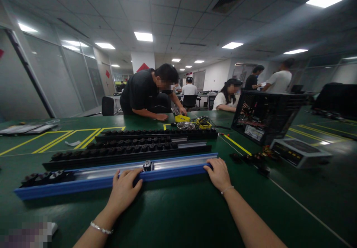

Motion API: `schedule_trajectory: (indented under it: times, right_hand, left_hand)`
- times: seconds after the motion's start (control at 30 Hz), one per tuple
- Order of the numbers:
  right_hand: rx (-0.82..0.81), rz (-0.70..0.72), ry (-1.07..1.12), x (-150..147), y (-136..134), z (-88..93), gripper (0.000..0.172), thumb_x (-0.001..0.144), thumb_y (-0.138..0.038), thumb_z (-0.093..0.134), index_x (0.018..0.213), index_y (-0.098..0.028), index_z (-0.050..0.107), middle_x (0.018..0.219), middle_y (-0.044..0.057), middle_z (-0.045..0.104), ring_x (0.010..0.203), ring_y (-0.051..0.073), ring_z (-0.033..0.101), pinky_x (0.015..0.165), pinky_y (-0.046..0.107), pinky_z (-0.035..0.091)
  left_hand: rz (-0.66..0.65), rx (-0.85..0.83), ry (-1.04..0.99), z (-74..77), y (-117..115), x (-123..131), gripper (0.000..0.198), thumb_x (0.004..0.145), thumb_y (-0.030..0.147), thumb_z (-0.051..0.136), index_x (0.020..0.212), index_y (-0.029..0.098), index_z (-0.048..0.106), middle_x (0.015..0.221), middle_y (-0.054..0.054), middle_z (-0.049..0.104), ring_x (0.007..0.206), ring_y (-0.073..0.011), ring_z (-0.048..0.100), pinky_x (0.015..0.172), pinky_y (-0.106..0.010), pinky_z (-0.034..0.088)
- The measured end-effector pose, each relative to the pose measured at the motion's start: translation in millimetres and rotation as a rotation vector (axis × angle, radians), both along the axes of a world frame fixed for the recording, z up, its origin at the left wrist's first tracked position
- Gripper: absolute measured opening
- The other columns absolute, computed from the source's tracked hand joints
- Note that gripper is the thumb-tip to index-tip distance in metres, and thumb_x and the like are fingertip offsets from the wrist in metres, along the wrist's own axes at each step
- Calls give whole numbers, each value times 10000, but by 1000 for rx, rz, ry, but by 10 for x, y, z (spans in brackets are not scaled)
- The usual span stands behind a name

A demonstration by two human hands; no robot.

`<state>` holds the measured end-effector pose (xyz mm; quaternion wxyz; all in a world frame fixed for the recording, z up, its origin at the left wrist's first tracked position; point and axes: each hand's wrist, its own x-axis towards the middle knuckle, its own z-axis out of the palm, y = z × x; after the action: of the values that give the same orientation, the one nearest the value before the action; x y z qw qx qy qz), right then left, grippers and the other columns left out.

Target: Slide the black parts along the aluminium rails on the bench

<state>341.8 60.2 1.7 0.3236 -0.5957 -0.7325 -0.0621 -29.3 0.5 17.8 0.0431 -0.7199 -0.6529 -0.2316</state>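
Observation:
A long blue rail (178, 172) with a bare metal channel lies across the green table in front of me. My left hand (125, 188) grips its front wall near the middle, fingers over the edge and thumb outside. Just beyond those fingertips, a small black part (148, 165) sits upright in the channel; whether they touch it I cannot tell. At the rail's right end my right hand (219, 174) is closed over the front wall. Several black parts (46, 178) are bunched in the left end of the channel.
Behind lie black rails (134, 154) lined with black parts. To the right are an open computer case (264, 116), a grey power supply box (299, 153) and loose dark pieces (252, 162). Across the table, a person in black (142, 93) leans over a yellow tray (182, 118).

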Motion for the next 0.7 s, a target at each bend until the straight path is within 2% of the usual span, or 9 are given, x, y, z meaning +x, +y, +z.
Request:
schedule_trajectory:
  times: [0.27, 0.53, 0.7]
  right_hand:
    - [22, -16, -14, -10, 15, -17, 140, 778, -328, 513, 804, -208, 582, 890, 44, 634, 924, 214, 524, 939, 398, 277]
    - [42, -6, 21, -14, -19, 43, 150, 768, -308, 496, 803, -205, 599, 873, 44, 632, 910, 211, 523, 914, 389, 309]
    - [64, -33, 66, -234, -106, 131, 228, 776, -253, 456, 925, -178, 611, 953, 72, 627, 955, 216, 510, 885, 366, 347]
  left_hand:
    - [-19, 3, 27, -5, -3, 4, 390, 768, 328, 468, 1148, 318, 556, 1126, -7, 632, 1036, -217, 511, 1022, -481, 182]
    - [-49, -35, 37, -19, 0, 3, 456, 732, 315, 500, 1187, 338, 514, 1100, -13, 630, 1033, -226, 491, 1034, -514, 106]
    - [-36, -36, 18, -20, 5, 6, 457, 733, 322, 482, 1189, 303, 504, 1017, -33, 632, 1053, -220, 487, 1044, -517, 83]
